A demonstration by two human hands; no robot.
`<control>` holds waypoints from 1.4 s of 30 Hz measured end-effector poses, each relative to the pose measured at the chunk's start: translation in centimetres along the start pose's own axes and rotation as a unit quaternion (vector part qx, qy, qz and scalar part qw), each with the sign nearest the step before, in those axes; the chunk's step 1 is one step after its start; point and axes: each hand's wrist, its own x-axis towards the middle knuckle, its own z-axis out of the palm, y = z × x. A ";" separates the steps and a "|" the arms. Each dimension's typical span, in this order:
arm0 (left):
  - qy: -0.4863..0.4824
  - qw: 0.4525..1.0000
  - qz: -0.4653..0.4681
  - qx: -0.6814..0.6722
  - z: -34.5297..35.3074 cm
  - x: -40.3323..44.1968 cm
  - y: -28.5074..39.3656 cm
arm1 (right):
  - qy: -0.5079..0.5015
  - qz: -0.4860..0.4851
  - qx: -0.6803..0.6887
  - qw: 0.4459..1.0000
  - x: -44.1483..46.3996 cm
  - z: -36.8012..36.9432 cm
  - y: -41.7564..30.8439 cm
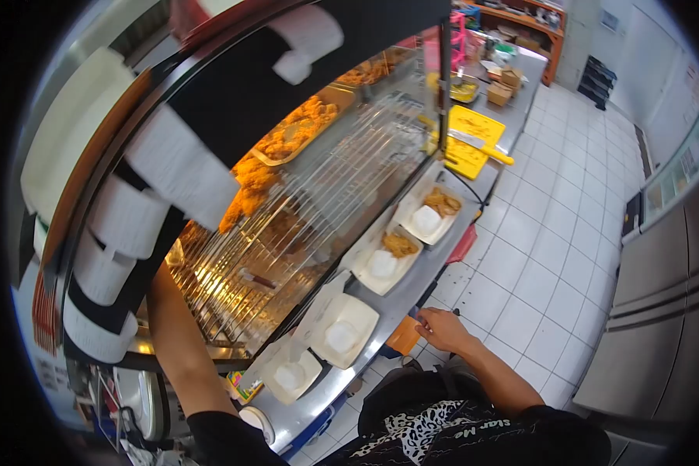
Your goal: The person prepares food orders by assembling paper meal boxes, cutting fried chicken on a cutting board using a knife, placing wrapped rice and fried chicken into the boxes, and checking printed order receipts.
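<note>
Four boxes (359, 312), four white mounds (340, 337)

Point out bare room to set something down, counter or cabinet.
Free: the middle of the wire rack, between fried chicken and the food boxes; on the steel counter, a small patch beside the nearest box and white tub, plus a thin aisle-side strip. Crowded: along the four boxes, and the yellow board with a knife across it.

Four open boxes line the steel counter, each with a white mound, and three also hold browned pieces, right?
Not three: the head view shows browned pieces in only the two farthest boxes. Four open boxes, each with a white mound, do line the steel counter.
</note>
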 end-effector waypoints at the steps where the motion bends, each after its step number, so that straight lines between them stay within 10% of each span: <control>1: -0.004 1.000 -0.003 0.004 0.1 -0.2 0.0 | -0.010 0.007 -0.004 1.000 0.2 -0.2 0.3; 14: 0.142 0.944 0.039 -0.294 -1.2 -21.6 3.1 | 0.100 0.005 0.041 0.994 8.2 -15.0 14.7; 17: 0.191 0.804 0.066 -0.559 -1.2 -32.1 11.0 | 0.231 0.021 -0.080 0.969 13.1 -24.0 22.1; 20: 0.208 0.645 -0.207 -0.705 -0.2 -39.5 18.3 | 0.235 0.093 -0.125 0.960 18.6 -33.3 28.2; 22: 0.046 0.688 -0.170 -0.704 1.7 -43.7 21.6 | 0.227 0.091 -0.184 0.952 22.3 -36.3 32.0; 31: -0.179 0.468 -0.180 -0.846 10.9 -30.5 64.2 | 0.012 0.068 -0.248 0.966 33.7 -35.6 38.7; 36: 0.036 0.726 0.007 -0.686 18.5 -12.3 83.0 | -0.011 0.063 -0.115 0.991 35.3 -40.3 40.2; 42: -0.086 0.747 -0.015 -0.659 22.4 2.8 93.4 | -0.062 0.063 0.018 0.996 35.5 -45.6 45.7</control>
